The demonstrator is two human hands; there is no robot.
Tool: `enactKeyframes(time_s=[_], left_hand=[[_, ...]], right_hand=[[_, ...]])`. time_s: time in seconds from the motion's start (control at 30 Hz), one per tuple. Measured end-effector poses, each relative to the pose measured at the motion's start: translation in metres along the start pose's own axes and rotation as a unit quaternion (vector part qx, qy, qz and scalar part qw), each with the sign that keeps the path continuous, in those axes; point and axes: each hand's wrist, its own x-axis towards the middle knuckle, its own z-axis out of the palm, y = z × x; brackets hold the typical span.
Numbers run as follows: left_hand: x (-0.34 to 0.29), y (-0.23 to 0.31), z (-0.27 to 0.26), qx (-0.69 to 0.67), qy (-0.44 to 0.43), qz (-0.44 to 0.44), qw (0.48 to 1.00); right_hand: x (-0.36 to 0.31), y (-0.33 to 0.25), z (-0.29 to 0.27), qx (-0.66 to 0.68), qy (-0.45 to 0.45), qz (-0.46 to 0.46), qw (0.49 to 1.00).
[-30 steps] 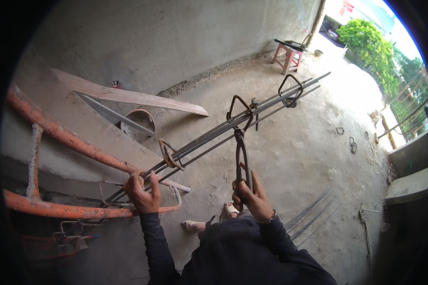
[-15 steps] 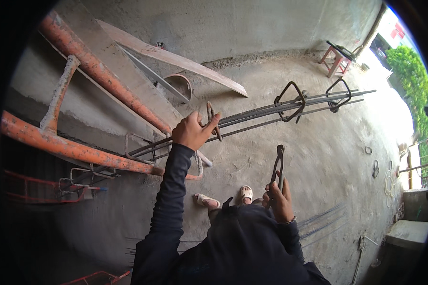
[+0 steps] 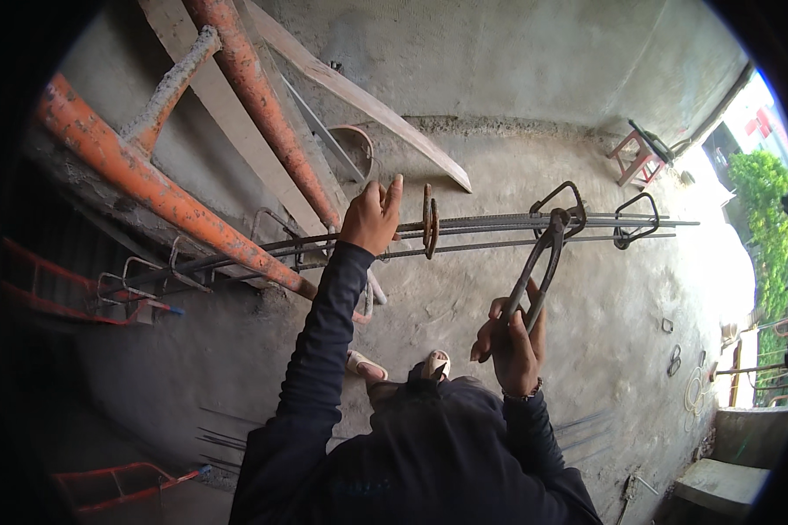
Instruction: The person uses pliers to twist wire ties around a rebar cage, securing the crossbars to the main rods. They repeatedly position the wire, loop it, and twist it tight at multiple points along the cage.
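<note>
Our steel bars (image 3: 481, 226) stretch across in front of us above the concrete floor (image 3: 464, 297), right ends jutting free; leftward they pass close by an orange frame (image 3: 179, 203). Our left hand (image 3: 372, 219), index finger raised, is at the bars, whether gripping we cannot tell. Our right hand (image 3: 517, 346) grips the pincers (image 3: 556, 229) by their handles, head at a steel loop (image 3: 578, 199).

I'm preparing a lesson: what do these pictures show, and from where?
No machine here: a person works bare-handed, filmed by a fisheye camera worn on the head, looking down, so straight edges bend. The right hand holds dark pincers, their head at a dark metal loop around long steel bars. The left hand is at the bars beside a rusty loop; whether it grips them is unclear. Small metal loops lie on the floor; an orange metal frame is at left.
</note>
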Motion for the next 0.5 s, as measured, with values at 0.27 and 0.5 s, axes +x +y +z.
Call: enactKeyframes(time_s=[0.27,0.5], left_hand=[[0.003,-0.007,-0.002,-0.047,0.026,0.024,0.998],[-0.004,-0.013,-0.003,0.026,-0.014,0.134,0.991]], right_hand=[[0.030,0.005,0.030,0.026,-0.113,0.246,0.962],[0.033,0.013,0.029,0.042,-0.025,0.174,0.984]])
